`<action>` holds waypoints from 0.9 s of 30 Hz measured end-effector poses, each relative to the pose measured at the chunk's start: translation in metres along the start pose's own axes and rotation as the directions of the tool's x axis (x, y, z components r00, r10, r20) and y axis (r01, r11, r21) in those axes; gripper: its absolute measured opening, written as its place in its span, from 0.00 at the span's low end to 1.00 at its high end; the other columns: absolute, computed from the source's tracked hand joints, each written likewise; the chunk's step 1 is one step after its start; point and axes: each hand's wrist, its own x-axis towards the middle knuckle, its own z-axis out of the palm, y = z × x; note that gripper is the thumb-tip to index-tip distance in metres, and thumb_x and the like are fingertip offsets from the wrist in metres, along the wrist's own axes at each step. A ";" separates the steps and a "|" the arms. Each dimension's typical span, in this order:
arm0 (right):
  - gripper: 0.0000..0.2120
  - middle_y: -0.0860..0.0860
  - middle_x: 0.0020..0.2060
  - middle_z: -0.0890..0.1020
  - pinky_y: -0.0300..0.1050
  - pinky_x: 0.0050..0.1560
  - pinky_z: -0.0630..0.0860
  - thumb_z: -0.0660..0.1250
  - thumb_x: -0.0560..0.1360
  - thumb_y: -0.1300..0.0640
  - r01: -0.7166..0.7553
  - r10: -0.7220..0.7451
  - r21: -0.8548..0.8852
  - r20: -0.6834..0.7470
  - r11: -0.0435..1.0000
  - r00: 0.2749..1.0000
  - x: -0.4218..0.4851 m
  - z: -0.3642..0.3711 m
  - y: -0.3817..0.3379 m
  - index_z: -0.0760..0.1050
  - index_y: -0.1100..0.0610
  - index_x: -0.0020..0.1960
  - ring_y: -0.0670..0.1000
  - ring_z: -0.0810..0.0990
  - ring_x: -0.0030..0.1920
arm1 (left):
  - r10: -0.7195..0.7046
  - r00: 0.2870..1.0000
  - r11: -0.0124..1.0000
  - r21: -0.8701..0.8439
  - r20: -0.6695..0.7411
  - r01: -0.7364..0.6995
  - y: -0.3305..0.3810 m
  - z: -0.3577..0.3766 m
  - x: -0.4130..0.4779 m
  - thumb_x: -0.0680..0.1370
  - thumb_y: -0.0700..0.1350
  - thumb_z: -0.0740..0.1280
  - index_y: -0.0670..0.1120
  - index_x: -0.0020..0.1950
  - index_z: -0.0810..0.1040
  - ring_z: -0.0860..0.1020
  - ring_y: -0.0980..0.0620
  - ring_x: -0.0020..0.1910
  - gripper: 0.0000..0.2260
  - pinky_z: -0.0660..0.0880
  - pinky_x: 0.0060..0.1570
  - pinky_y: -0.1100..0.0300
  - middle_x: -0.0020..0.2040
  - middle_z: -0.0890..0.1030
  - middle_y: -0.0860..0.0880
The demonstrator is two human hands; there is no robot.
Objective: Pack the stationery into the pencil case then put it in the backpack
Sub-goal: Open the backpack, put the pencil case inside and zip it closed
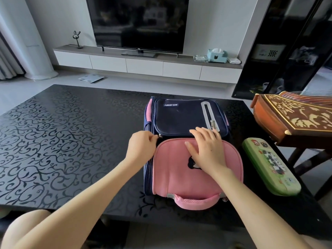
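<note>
A navy and pink backpack [179,173] lies flat on the black table, its pink handle toward me. My left hand [142,146] is at the bag's left edge with fingers pinched on a small zipper pull [159,136]. My right hand [204,148] lies flat, fingers spread, on the seam between the pink flap and the navy pocket. A green pencil case [269,166] with a cartoon print lies closed on the table to the right of the backpack, apart from both hands. No loose stationery shows.
The black patterned table [62,141] stretches wide to the left. A wooden stringed instrument [291,115] on a stand sits close at the right, beside the pencil case. A TV unit stands beyond the table.
</note>
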 end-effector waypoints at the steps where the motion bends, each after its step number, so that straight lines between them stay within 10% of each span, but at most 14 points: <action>1: 0.22 0.53 0.57 0.80 0.52 0.65 0.63 0.55 0.76 0.43 0.010 -0.010 0.016 -0.026 1.000 1.000 -0.002 0.002 0.001 0.76 0.56 0.59 0.55 0.76 0.60 | 0.033 0.999 0.999 0.041 -0.005 -0.033 -0.007 -0.004 0.003 0.76 0.43 0.64 0.39 0.30 0.74 0.70 0.46 0.32 0.16 0.63 0.32 0.56 0.31 0.73 0.46; 6: 0.19 0.53 0.57 0.80 0.50 0.62 0.64 0.58 0.75 0.46 0.069 -0.065 0.038 -0.104 0.997 0.992 -0.009 0.010 0.003 0.77 0.56 0.58 0.54 0.77 0.58 | 0.225 0.974 0.955 0.205 -0.026 -0.215 -0.029 -0.019 0.034 0.76 0.40 0.65 0.35 0.37 0.80 0.75 0.38 0.37 0.11 0.69 0.36 0.53 0.38 0.78 0.39; 16: 0.18 0.52 0.61 0.78 0.53 0.66 0.63 0.59 0.76 0.48 0.101 -0.087 0.122 -0.117 0.987 0.989 -0.017 0.011 0.003 0.76 0.54 0.62 0.54 0.74 0.62 | 0.168 0.986 0.898 0.411 0.012 -0.158 -0.004 -0.012 0.091 0.76 0.46 0.64 0.41 0.55 0.79 0.72 0.37 0.53 0.12 0.69 0.50 0.48 0.53 0.77 0.39; 21: 0.14 0.55 0.53 0.81 0.55 0.56 0.72 0.63 0.74 0.56 -0.365 0.459 0.293 -0.388 0.883 0.799 -0.038 -0.027 0.068 0.76 0.59 0.58 0.57 0.78 0.54 | 0.558 0.809 0.747 0.311 0.188 -0.587 0.013 -0.006 0.047 0.72 0.62 0.57 0.48 0.56 0.80 0.77 0.41 0.56 0.25 0.73 0.55 0.46 0.56 0.81 0.45; 24: 0.25 0.62 0.58 0.76 0.61 0.60 0.68 0.65 0.71 0.45 -0.747 0.745 -0.061 -0.056 0.662 0.665 -0.060 -0.025 0.133 0.70 0.57 0.64 0.65 0.74 0.57 | 0.476 0.817 0.755 0.326 0.326 -0.570 0.016 0.003 0.037 0.68 0.68 0.51 0.51 0.62 0.77 0.73 0.42 0.63 0.32 0.68 0.61 0.46 0.63 0.77 0.46; 27: 0.47 0.63 0.70 0.63 0.67 0.67 0.55 0.62 0.63 0.26 -0.692 0.816 -0.433 0.292 0.578 0.499 -0.083 -0.016 0.174 0.53 0.49 0.74 0.66 0.64 0.67 | 0.425 0.829 0.782 0.315 0.362 -0.538 0.024 0.006 0.038 0.68 0.69 0.51 0.53 0.65 0.74 0.69 0.44 0.67 0.33 0.64 0.65 0.47 0.66 0.74 0.47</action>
